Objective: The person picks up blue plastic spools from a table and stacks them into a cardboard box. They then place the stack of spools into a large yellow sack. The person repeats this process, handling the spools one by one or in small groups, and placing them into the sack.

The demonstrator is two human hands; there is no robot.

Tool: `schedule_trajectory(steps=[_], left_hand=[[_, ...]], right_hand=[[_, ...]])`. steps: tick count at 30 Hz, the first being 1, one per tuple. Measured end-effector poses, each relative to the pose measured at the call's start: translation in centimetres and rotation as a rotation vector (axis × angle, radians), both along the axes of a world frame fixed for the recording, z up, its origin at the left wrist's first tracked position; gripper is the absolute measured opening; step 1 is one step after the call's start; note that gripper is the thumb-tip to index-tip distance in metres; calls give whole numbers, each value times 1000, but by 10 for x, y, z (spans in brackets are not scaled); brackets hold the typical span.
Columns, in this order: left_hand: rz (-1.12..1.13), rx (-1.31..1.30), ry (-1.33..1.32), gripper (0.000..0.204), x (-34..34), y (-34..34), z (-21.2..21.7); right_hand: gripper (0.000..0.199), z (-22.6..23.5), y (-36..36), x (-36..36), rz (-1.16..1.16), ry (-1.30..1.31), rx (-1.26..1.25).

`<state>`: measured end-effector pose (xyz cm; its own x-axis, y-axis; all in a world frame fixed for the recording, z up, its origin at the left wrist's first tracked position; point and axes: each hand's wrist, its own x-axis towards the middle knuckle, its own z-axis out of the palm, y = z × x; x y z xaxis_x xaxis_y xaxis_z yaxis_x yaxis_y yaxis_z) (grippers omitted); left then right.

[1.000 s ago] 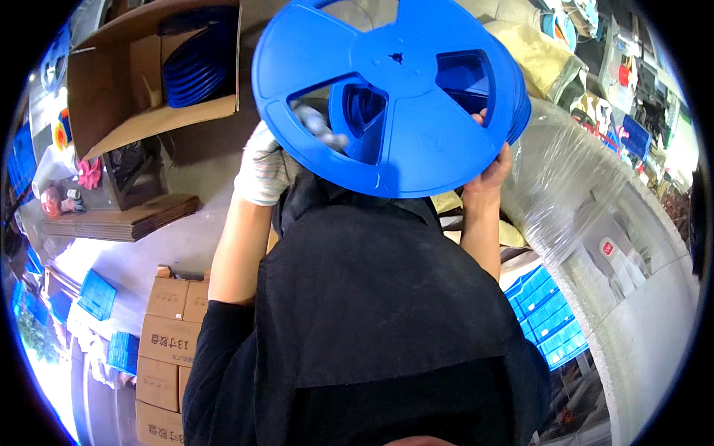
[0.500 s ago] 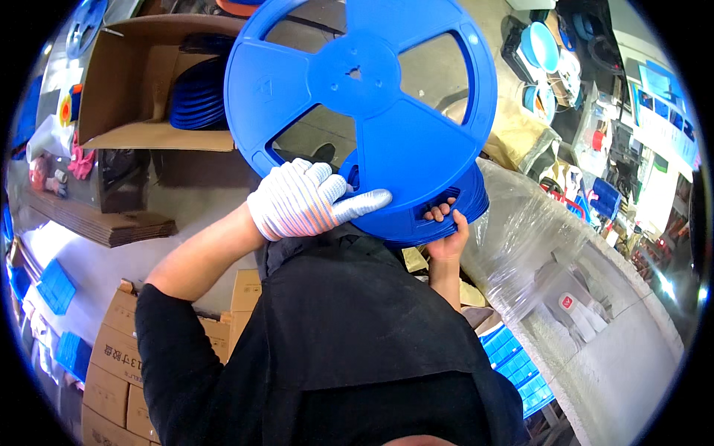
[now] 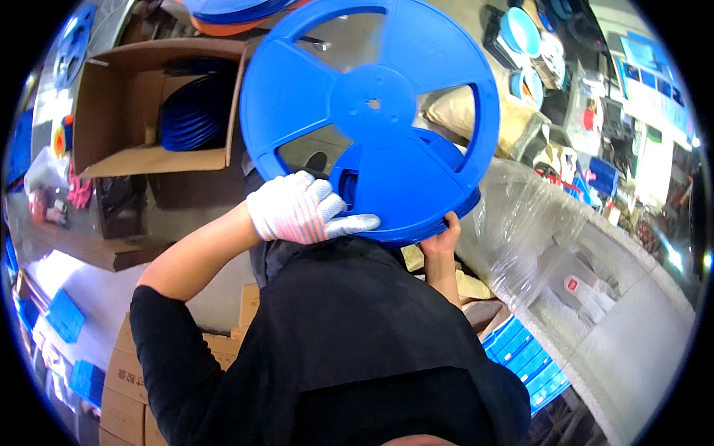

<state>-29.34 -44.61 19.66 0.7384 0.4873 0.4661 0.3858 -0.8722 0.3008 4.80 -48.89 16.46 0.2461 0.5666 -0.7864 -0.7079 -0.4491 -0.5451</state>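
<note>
A large blue plastic reel disc (image 3: 379, 141) with cut-out windows fills the upper middle. My left hand (image 3: 297, 210), in a white striped glove, is closed on its near rim, thumb lying over the face. Below it, more blue discs (image 3: 446, 154) show through the windows as a stack. The bare right hand (image 3: 445, 238) grips this stack's near right edge, its fingers mostly hidden. The upper disc overlaps the stack closely; whether they touch all round I cannot tell.
At left, an open cardboard box (image 3: 119, 162) holds several blue discs (image 3: 190, 111). More blue discs (image 3: 238, 9) lie at the top edge. Closed cartons (image 3: 123, 409) stand lower left. Plastic film (image 3: 506, 223) covers a pale surface at right. Light-blue basins (image 3: 520, 33) stand far right.
The upper blue disc has come down and slightly right in view, covering more of the stack. My right fingers, seen in the window before, are now mostly hidden at the rim.
</note>
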Motion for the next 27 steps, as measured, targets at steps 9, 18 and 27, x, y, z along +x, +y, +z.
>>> schedule_trajectory(steps=[9, 18, 27], left_hand=[[-94, -9, 100, 64, -2, -2, -1], [36, 70, 7, 60, -9, -14, 1], [10, 44, 17, 58, -10, -17, 9]], right_hand=[[49, -16, -16, 16, 97, 34, 19], [44, -5, -4, 4, 14, 67, 3], [36, -10, 0, 8, 72, 145, 67]])
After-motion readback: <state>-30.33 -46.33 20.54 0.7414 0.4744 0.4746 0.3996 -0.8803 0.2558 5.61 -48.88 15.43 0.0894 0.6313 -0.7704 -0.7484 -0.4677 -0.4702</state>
